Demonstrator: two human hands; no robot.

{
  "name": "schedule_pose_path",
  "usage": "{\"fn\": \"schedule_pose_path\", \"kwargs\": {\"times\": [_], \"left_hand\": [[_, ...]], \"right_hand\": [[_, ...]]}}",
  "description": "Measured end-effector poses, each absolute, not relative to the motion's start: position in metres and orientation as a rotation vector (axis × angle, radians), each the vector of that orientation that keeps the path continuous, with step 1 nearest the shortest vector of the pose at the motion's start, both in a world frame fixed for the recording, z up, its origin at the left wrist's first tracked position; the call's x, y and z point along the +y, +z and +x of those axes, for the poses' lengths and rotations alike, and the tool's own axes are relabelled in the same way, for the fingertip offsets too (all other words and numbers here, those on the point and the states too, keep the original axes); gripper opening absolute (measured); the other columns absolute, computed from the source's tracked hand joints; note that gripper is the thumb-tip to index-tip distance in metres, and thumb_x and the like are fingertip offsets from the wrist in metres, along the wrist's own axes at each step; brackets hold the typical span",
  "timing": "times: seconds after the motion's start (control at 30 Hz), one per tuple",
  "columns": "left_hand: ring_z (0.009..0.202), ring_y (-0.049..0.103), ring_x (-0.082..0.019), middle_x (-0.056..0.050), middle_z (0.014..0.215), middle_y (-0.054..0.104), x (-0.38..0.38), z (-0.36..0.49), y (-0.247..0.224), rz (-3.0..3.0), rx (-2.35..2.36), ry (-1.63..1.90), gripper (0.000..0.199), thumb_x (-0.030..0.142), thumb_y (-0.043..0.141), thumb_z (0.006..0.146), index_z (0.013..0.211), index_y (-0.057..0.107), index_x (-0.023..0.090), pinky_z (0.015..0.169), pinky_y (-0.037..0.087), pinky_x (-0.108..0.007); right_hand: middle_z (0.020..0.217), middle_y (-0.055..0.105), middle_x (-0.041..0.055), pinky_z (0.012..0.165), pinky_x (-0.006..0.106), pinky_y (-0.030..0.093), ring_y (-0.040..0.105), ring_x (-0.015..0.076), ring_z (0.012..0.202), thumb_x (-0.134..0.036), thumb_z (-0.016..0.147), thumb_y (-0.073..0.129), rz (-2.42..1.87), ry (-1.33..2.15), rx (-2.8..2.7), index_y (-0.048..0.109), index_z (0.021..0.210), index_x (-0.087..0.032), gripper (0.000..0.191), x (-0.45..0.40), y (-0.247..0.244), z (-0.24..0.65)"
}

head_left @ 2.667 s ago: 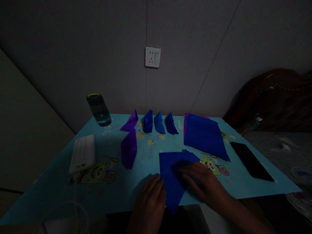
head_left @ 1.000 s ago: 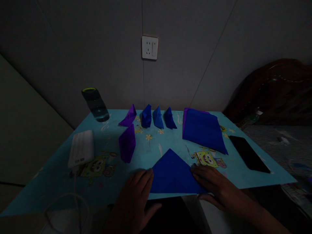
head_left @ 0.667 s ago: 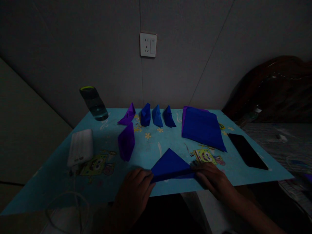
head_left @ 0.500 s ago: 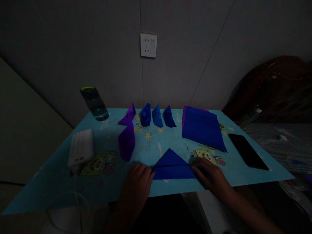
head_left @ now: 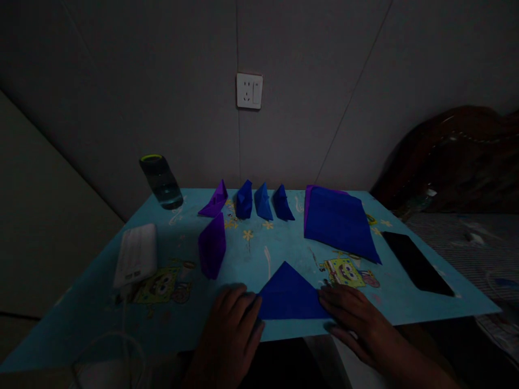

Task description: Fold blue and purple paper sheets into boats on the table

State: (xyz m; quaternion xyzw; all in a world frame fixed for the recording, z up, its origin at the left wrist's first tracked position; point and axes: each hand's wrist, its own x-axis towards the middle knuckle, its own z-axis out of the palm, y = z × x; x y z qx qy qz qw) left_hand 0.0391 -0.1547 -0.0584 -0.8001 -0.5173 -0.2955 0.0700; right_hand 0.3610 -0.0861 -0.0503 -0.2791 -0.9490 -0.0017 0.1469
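A dark blue folded sheet of paper (head_left: pixel 288 294) lies near the table's front edge, its peak pointing away from me. It looks like a plain triangle with a straight lower edge. My left hand (head_left: pixel 233 324) rests at its left corner, the fingers lying flat and slightly apart. At the right corner is my right hand (head_left: pixel 357 319), with its fingers stretched over the paper's edge and the thumb apart, below. Both corners are hidden under the fingers. Left of the folded paper stands a purple folded paper piece (head_left: pixel 212 246).
Along the back stand a purple paper boat (head_left: pixel 215 200) and several blue paper boats (head_left: pixel 244 200). Blue sheets (head_left: pixel 340 221) over purple ones lie right, beside a black phone (head_left: pixel 417 263). A bottle (head_left: pixel 162 182) and a white power bank (head_left: pixel 135 254) with a cable are left.
The crosswise fold line and lower band on the blue paper no longer show; its face now looks smooth. My fingers have gone from gripping the corners to lying flatter. The view has tilted up slightly.
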Motion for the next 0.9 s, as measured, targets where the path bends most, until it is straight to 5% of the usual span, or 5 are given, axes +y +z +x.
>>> {"fn": "schedule_pose_path", "kwargs": {"times": [0.13,0.27,0.43,0.57,0.9], "left_hand": [[0.103,0.064,-0.025,-0.006,0.106,0.073,-0.169,0.041,-0.063,-2.403,-1.403,-0.861,0.035,0.043,0.052,0.096,0.116,0.067,0.018,0.090,0.055,-0.041],[0.090,0.068,-0.018,-0.002,0.087,0.074,-0.174,0.048,-0.077,-2.284,-1.359,-1.030,0.029,0.020,0.041,0.101,0.104,0.070,0.021,0.090,0.053,-0.033],[0.075,0.070,-0.016,-0.002,0.080,0.072,-0.169,0.045,-0.073,-2.328,-1.411,-1.110,0.038,0.018,0.030,0.103,0.103,0.068,0.021,0.072,0.056,-0.026],[0.075,0.072,-0.015,-0.002,0.084,0.074,-0.159,0.042,-0.056,-2.406,-1.812,-1.422,0.023,0.027,0.048,0.098,0.108,0.068,0.024,0.069,0.056,-0.022],[0.054,0.063,-0.016,0.004,0.055,0.064,-0.121,0.059,-0.043,-1.937,-2.585,-2.478,0.039,0.036,0.055,0.087,0.121,0.048,0.019,0.058,0.047,-0.025]], "right_hand": [[0.133,0.065,0.0094,0.103,0.042,0.051,0.060,0.0247,0.123,-0.024,0.096,0.058,-0.708,-0.167,-2.785,0.046,0.146,-0.021,0.052,-0.100,-0.055,0.380],[0.123,0.072,0.0054,0.101,0.033,0.052,0.068,0.0197,0.112,-0.013,0.097,0.046,-0.646,-0.113,-2.682,0.051,0.143,-0.025,0.048,-0.100,-0.054,0.385],[0.098,0.078,0.0042,0.080,0.025,0.059,0.075,0.0190,0.087,-0.021,0.095,0.053,-0.687,0.139,-2.371,0.067,0.120,-0.027,0.029,-0.090,-0.032,0.369],[0.088,0.078,0.0020,0.070,0.024,0.059,0.075,0.0194,0.076,-0.032,0.091,0.064,-0.984,0.333,-2.050,0.073,0.098,-0.028,0.012,-0.073,-0.008,0.345],[0.067,0.055,-0.0056,0.049,0.020,0.037,0.049,0.0098,0.056,-0.046,0.076,0.079,-1.085,1.276,-1.430,0.061,0.093,-0.023,0.034,0.012,-0.017,0.290]]}}
